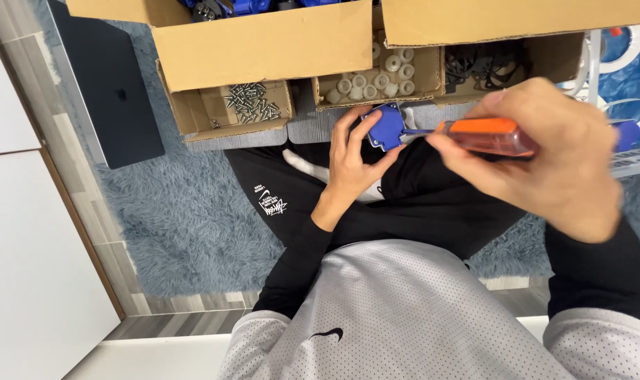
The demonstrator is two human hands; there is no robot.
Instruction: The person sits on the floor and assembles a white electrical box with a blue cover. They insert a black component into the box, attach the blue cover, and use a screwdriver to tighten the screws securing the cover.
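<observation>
Left hand (352, 158) fingers pinch blue part (385, 128) over lap, near box w/ screws (253, 100). Right hand (545, 151) fingers wrap orange screwdriver (485, 135); its shaft lies sideways, tip touching part's right side.

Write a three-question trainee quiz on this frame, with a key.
1. True or false: the left hand holds a blue plastic part.
2. Which tool does the right hand grip? A) pliers B) orange-handled screwdriver C) hammer
3. Fill in: the leftmost small cardboard box holds metal ____.

Key: 1 true; 2 B; 3 screws.
</observation>
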